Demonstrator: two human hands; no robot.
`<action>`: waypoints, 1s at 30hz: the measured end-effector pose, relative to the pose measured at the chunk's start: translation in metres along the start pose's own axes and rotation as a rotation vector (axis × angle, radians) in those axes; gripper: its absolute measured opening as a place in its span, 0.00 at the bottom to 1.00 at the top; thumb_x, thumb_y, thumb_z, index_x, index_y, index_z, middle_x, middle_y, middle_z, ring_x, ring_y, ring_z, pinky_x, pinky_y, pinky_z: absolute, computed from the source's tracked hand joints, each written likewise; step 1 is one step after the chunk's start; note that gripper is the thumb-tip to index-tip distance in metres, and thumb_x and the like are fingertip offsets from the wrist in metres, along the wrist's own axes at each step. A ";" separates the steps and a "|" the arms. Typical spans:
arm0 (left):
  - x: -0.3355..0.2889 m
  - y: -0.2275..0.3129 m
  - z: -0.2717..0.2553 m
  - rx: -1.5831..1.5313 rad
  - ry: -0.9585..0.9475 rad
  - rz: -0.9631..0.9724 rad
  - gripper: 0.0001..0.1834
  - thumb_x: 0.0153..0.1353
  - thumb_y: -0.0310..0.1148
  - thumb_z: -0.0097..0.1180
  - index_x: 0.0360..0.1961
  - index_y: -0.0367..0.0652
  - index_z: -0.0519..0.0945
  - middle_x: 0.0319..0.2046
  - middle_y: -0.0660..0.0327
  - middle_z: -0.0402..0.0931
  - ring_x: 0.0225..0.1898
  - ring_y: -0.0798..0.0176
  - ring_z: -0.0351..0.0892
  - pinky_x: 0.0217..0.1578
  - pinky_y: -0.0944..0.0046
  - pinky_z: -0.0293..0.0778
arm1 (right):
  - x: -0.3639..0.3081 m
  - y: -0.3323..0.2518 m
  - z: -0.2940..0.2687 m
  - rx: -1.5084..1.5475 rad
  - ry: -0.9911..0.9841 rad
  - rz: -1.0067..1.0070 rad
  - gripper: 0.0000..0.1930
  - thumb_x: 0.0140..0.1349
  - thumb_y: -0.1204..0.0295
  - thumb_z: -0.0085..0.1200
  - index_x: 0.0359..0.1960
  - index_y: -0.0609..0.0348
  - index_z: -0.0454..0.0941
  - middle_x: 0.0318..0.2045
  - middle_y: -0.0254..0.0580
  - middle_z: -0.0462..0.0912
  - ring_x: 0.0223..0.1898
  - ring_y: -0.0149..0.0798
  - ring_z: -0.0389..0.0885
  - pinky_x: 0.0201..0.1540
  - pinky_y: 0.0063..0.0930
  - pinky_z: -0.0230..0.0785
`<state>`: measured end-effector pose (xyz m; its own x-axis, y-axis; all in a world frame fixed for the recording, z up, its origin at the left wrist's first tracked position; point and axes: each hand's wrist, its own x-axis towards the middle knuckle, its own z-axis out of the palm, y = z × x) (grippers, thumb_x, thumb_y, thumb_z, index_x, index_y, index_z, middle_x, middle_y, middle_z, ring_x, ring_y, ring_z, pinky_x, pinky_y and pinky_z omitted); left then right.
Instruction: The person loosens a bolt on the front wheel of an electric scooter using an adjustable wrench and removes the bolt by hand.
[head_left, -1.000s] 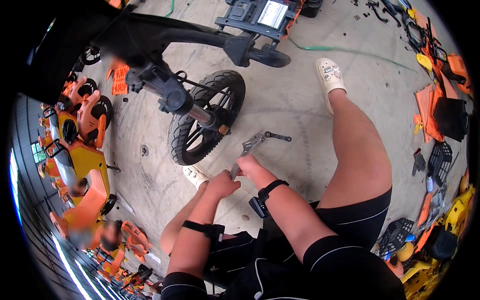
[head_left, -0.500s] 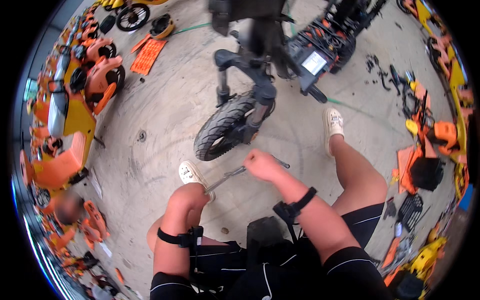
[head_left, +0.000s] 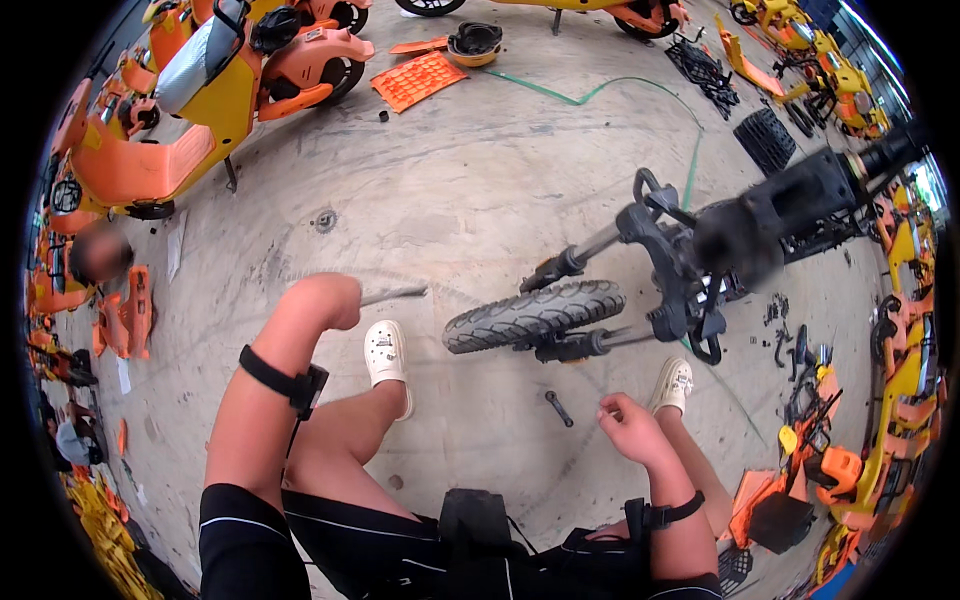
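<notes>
My left hand [head_left: 335, 298] is closed around one end of a slim grey metal tool [head_left: 393, 294]. The tool's free end points right toward the wheel, and its kind cannot be made out. On the right, my right hand [head_left: 632, 428] hovers with loosely curled fingers and nothing visible in them. A small dark wrench [head_left: 559, 408] lies on the concrete to the left of that hand. Ahead of me a black-tyred front wheel [head_left: 530, 316] sits in a dark fork [head_left: 650, 235], its tread toward my left. The fork belongs to a partly stripped scooter.
Yellow and orange scooters [head_left: 215, 125] line the left and far side. An orange panel [head_left: 418, 80] and a helmet [head_left: 474, 45] lie farther off. Loose dark parts [head_left: 800, 350] and a black box [head_left: 782, 520] are on the right. A person [head_left: 102, 252] is at the far left.
My hands have moved apart: the left went left and up with the metal tool, the right went right and down, off it. The view has turned, so the wheel appears farther right and lies more sideways.
</notes>
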<state>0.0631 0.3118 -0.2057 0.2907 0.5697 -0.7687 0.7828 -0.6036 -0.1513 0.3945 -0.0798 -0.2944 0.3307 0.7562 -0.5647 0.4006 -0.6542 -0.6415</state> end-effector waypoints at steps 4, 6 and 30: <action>0.075 0.007 0.010 -0.137 0.183 0.214 0.26 0.52 0.25 0.50 0.54 0.44 0.83 0.38 0.46 0.86 0.41 0.41 0.85 0.42 0.48 0.81 | 0.014 -0.007 -0.008 -0.161 -0.087 0.032 0.20 0.67 0.62 0.58 0.55 0.61 0.77 0.45 0.50 0.87 0.42 0.46 0.88 0.48 0.38 0.78; 0.097 0.018 0.005 -0.298 0.178 0.276 0.31 0.52 0.24 0.48 0.60 0.47 0.81 0.36 0.46 0.86 0.36 0.45 0.86 0.39 0.50 0.82 | 0.018 -0.015 -0.011 -0.163 -0.065 0.011 0.20 0.67 0.62 0.58 0.56 0.61 0.77 0.45 0.50 0.87 0.42 0.47 0.87 0.48 0.39 0.78; 0.156 0.093 -0.009 -0.623 -0.249 0.384 0.39 0.55 0.24 0.51 0.72 0.56 0.72 0.31 0.56 0.83 0.26 0.61 0.81 0.26 0.59 0.81 | 0.015 -0.035 -0.009 -0.157 -0.166 -0.033 0.20 0.67 0.62 0.59 0.54 0.61 0.77 0.47 0.52 0.85 0.44 0.51 0.86 0.47 0.41 0.78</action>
<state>0.1866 0.3492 -0.3339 0.5296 0.1972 -0.8250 0.8388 -0.2661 0.4749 0.3932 -0.0458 -0.2760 0.1753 0.7556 -0.6311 0.5415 -0.6094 -0.5792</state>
